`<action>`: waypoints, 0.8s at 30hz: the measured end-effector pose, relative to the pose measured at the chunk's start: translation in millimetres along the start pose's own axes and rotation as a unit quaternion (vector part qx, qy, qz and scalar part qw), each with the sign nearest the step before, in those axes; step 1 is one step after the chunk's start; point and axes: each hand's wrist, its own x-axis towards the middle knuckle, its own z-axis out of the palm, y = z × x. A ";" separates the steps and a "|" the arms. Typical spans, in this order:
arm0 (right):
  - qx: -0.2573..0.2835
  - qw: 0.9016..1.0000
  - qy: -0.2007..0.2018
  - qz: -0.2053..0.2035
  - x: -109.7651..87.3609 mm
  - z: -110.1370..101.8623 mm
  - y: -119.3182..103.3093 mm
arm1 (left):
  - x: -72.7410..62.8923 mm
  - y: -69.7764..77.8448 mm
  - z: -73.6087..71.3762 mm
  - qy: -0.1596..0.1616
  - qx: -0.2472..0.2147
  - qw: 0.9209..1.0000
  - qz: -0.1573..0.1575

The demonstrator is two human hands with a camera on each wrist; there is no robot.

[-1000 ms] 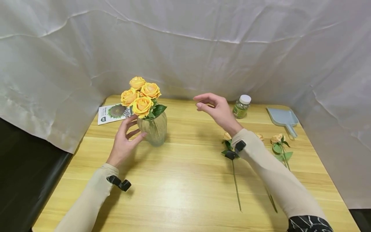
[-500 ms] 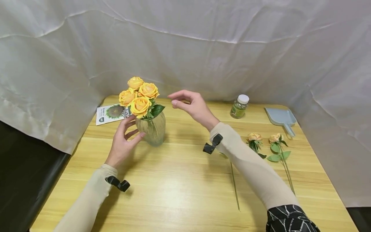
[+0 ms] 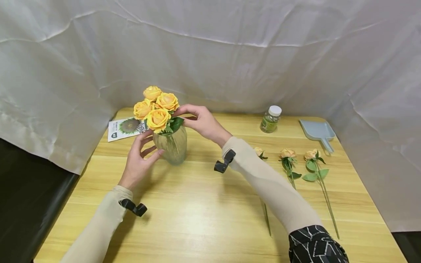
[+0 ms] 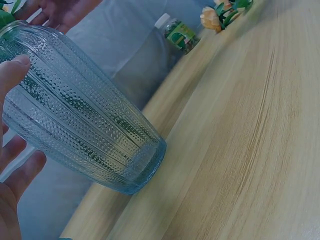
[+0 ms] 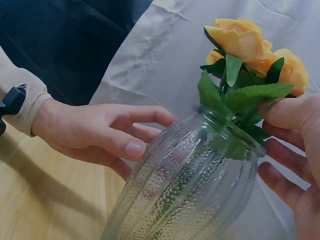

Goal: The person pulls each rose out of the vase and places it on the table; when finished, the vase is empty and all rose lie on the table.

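Yellow roses with green leaves stand in a ribbed, clear glass vase left of the middle of the table. My left hand holds the vase near its neck from the left, thumb in front and fingers round the side. On the other side, my right hand reaches the bouquet with loosely bent fingers. In the right wrist view its thumb touches a green leaf just above the glass rim, and its fingers lie beside the rim. Some fingertips are hidden behind the blooms in the head view.
Several loose roses lie on the table at the right, one partly under the right forearm. A jar with a white lid and a blue dustpan are at the back right. A printed packet lies behind the vase's left side.
My right hand has moved left from above the table, near the jar, to the leaves at the vase mouth. My left hand has stayed on the vase.
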 end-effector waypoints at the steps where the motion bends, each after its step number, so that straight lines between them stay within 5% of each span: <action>1: 0.004 1.000 -0.002 -0.002 1.3 1.0 0.7 | 0.3 0.2 0.0 -0.001 0.000 1.000 0.000; 11: -0.013 1.000 -0.016 -0.001 12.1 12.9 1.9 | 0.1 0.2 -1.5 -0.003 0.003 1.000 -0.007; 24: -0.024 0.999 0.022 -0.015 10.6 16.2 -1.0 | 0.0 0.3 -0.7 -0.002 0.000 1.000 -0.007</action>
